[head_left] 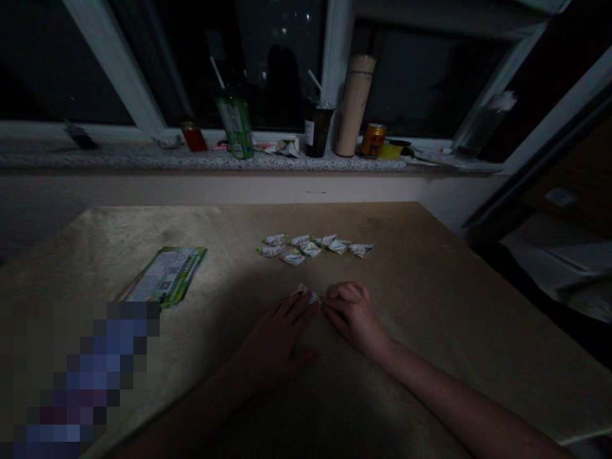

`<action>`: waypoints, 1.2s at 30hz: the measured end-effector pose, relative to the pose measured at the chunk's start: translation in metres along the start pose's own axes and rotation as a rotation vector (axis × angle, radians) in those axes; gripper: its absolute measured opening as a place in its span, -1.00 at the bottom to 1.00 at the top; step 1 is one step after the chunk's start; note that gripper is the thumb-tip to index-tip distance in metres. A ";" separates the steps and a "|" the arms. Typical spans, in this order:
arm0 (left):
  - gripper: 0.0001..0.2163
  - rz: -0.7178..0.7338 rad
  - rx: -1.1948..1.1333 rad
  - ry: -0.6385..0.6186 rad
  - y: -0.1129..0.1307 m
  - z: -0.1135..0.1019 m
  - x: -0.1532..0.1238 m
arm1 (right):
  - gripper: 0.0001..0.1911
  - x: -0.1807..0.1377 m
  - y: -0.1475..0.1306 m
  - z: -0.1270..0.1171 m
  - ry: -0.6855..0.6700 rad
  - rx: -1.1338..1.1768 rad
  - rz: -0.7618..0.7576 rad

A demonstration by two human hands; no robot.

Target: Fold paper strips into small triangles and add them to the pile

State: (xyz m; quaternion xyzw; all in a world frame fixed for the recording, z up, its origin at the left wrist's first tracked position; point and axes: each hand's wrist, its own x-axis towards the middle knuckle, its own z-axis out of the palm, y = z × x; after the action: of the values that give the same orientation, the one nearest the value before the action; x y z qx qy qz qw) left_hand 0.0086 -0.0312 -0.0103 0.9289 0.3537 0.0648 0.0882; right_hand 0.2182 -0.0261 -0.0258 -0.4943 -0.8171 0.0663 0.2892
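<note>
A small folded piece of printed wrapper (pixel 313 298) lies on the table in front of me, mostly covered by fingers. My left hand (pixel 275 338) rests flat over its left part, fingers stretched out and thumb apart. At its right end, my right hand (pixel 354 319) has curled fingers, with thumb and forefinger closed on the corner. Beyond both hands sits a group of several small folded triangles (pixel 311 248) of similar white-and-green printed material. Farther left lies a stack of flat green-and-white wrappers (pixel 167 275).
The brown table (pixel 430 287) reaches a wall under a speckled windowsill (pixel 157 160). On the sill stand a green container with a straw (pixel 235 127), a dark cup (pixel 318 131), a tall pinkish cylinder (pixel 354 105) and an orange can (pixel 373 140). The lower left is pixelated.
</note>
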 end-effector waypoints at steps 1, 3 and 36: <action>-0.33 -0.001 0.003 0.002 0.000 0.000 0.000 | -0.87 -0.001 -0.001 0.000 -0.003 -0.017 -0.015; -0.33 0.002 0.001 0.011 0.000 0.002 0.000 | -0.87 -0.002 -0.001 0.000 -0.010 -0.049 -0.046; -0.33 -0.022 -0.068 0.012 0.000 0.004 0.002 | -0.68 0.005 0.003 -0.007 -0.102 -0.133 -0.200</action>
State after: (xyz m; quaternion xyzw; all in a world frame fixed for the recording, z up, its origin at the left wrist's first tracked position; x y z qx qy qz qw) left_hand 0.0113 -0.0305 -0.0141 0.9209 0.3622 0.0815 0.1185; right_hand 0.2227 -0.0216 -0.0192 -0.4243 -0.8785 0.0078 0.2192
